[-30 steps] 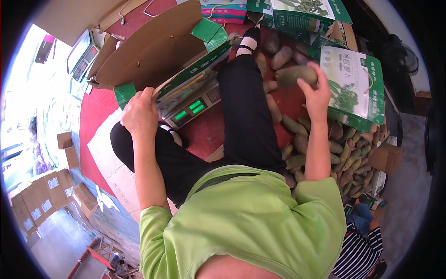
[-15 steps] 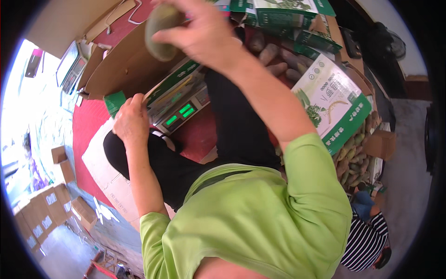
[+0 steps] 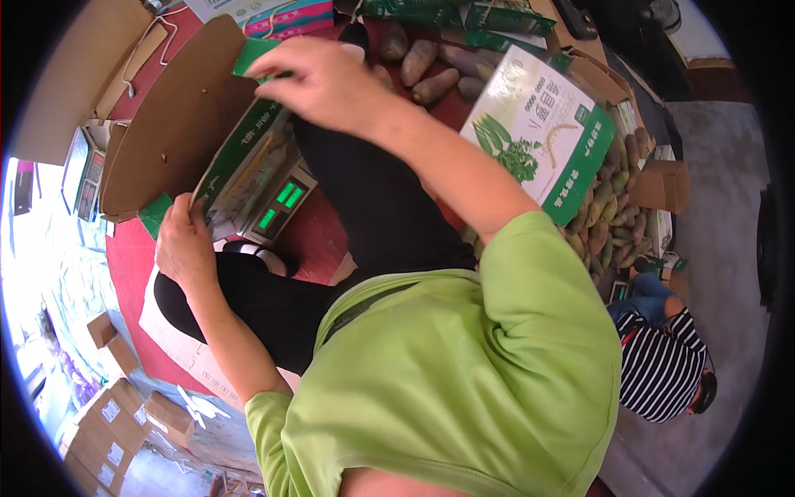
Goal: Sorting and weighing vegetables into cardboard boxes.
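The left hand (image 3: pixel 185 247) still has its fingers clamped on the box's near edge. The box (image 3: pixel 178 124) stands open behind the scale's (image 3: pixel 281 203) lit front, brown inside, green outside. The right hand (image 3: pixel 323 87) is at its far green flap (image 3: pixel 255 56); the root it held before is out of sight. I can't tell if those fingers grip.

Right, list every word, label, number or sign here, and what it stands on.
I don't copy wording out, but text stands here:
White-and-green carton: grey and white characters.
Open carton: white characters on its green band.
Green-lit scale: readouts too blurred to read.
Brown boxes: white labels, too small to read.
Pale cardboard sheet: faint marks, unreadable.
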Demonstrator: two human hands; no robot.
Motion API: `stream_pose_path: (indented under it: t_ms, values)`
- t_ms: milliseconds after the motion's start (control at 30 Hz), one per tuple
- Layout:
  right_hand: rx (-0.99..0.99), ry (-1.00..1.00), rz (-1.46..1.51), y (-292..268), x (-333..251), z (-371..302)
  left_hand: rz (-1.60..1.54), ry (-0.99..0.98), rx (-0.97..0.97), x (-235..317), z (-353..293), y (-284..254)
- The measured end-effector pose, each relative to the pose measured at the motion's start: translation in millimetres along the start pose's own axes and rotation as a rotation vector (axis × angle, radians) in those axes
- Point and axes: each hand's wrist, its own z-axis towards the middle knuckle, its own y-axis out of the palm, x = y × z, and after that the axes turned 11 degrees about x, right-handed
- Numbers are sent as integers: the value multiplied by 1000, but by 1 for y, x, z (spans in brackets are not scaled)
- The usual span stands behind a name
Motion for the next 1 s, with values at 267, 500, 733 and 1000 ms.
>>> stream_pose_path:
  t_ms: [267, 500, 733, 1000]
  values:
    - [5, 658, -432, -180, 76, -138, 64, -45, -63, 0, 4, 4]
    - [-604, 1098, -946, -236, 76, -309, 102, -27, -19, -2, 0, 7]
    - [-252, 1914, -832, -283, 65, -449, 65, 16, 24, -4, -1, 14]
    - [713, 1834, -655, -285, 60, -442, 93, -3, -10, -6, 0, 15]
